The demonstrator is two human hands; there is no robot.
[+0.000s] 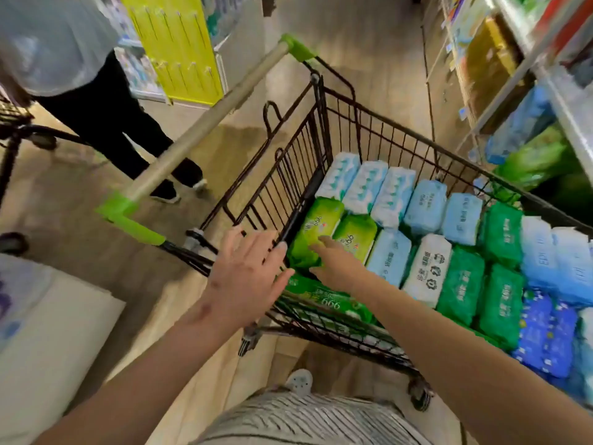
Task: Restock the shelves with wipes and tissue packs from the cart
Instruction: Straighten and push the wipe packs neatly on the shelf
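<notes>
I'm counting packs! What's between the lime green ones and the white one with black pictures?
One light blue pack in the cart, seen in the head view.

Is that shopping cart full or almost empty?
Well stocked: the cart holds close rows of green, blue and white packs covering its floor. How deep they are stacked cannot be told.
</notes>
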